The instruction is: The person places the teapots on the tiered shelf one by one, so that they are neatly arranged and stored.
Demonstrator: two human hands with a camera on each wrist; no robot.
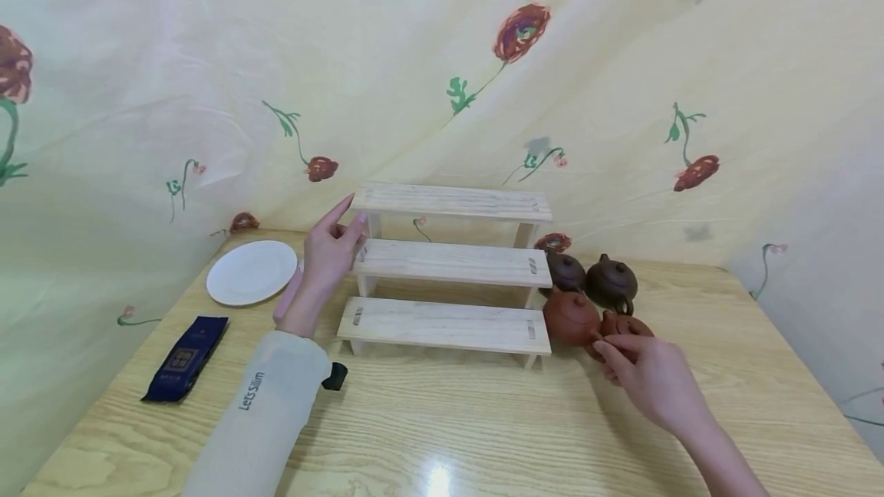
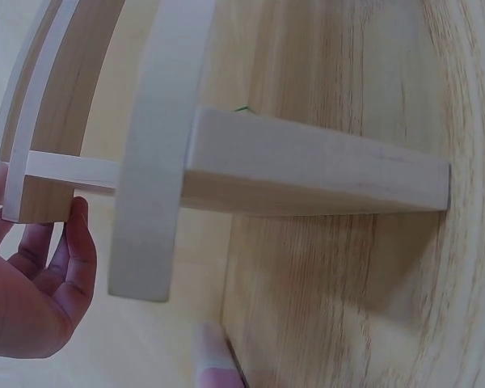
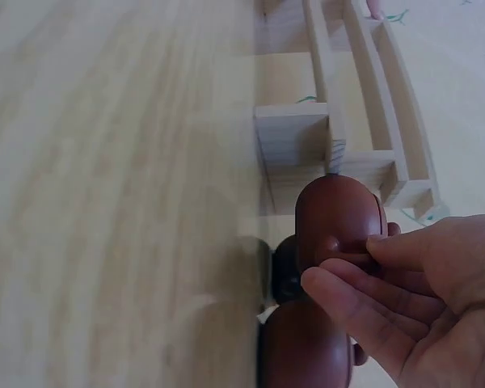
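A pale three-tier wooden stand (image 1: 449, 259) occupies the middle of the table. My left hand (image 1: 331, 244) holds its left end, with fingers around a board end (image 2: 44, 198) in the left wrist view. My right hand (image 1: 645, 378) pinches the small handle of a reddish-brown clay teapot (image 1: 572, 318), beside the stand's lower right end. In the right wrist view this teapot (image 3: 335, 214) is raised off the table. A second reddish-brown teapot (image 1: 627, 324), partly hidden by the right hand, sits close by. Two dark brown teapots (image 1: 611, 282) stand behind them.
On the left lies a white round plate (image 1: 252, 273), with a dark blue packet (image 1: 185, 359) nearer the front. A pink object (image 1: 288, 295) is partly covered by the left forearm. Behind the table hangs a flower-patterned cloth (image 1: 414, 98).
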